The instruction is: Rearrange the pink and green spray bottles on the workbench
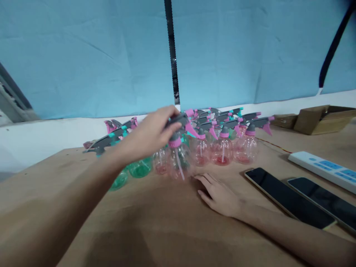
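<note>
Holding a pink-collared spray bottle (175, 157) by its grey head in the left hand (160, 129), just in front of the clustered bottles (222, 150). Resting the right hand (219, 196), empty, thumb and fingers parted, on the wooden table (111, 230), perhaps touching the blurred base. Also showing two phones (289, 196) beside a white power strip (322, 167).
</note>
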The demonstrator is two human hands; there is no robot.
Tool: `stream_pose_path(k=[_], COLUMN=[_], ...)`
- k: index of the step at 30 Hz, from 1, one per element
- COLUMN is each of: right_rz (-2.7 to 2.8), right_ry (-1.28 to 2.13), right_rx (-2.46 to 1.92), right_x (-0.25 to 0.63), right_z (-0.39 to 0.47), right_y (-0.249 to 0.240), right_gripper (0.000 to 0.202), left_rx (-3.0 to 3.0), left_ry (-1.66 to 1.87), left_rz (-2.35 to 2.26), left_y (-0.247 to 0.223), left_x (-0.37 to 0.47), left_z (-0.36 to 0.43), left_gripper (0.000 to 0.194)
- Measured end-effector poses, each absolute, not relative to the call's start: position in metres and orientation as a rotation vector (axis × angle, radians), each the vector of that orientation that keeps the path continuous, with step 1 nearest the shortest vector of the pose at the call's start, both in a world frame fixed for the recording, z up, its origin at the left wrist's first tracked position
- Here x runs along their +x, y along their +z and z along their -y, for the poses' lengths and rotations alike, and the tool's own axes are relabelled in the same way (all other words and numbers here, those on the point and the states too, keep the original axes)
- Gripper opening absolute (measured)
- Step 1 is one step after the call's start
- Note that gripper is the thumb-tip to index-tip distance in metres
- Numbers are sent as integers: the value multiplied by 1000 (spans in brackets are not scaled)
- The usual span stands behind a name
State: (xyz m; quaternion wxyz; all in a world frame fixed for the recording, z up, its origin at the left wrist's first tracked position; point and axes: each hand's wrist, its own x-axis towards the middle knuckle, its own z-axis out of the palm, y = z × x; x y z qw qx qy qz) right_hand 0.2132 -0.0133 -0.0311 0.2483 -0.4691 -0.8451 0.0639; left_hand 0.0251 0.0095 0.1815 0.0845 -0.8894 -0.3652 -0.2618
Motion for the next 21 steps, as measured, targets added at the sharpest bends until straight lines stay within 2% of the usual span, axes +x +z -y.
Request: stream_pose_path(k=[5, 12, 15, 21], right_rz=[2324, 2334, 2338, 2336], right_ry=[164, 177, 181, 178], right_rx=[-1276, -1243, -1262, -1244], right_x=[213, 213, 213, 213], right_z=[14, 14, 14, 14], right_y=[-30, -28, -28, -28], right_gripper=[37, 37, 35, 36], left_rx=[-2799, -2833, -2894, -2983], left_ry=[-706, -871, -1038, -1617], left_rz=[1068, 1140, 1216, 1353], left_y=[139, 128, 121, 97], left_x=[32, 30, 30, 29], left_z=[-15, -23, -26, -39], left_gripper=[17, 19, 22, 34])
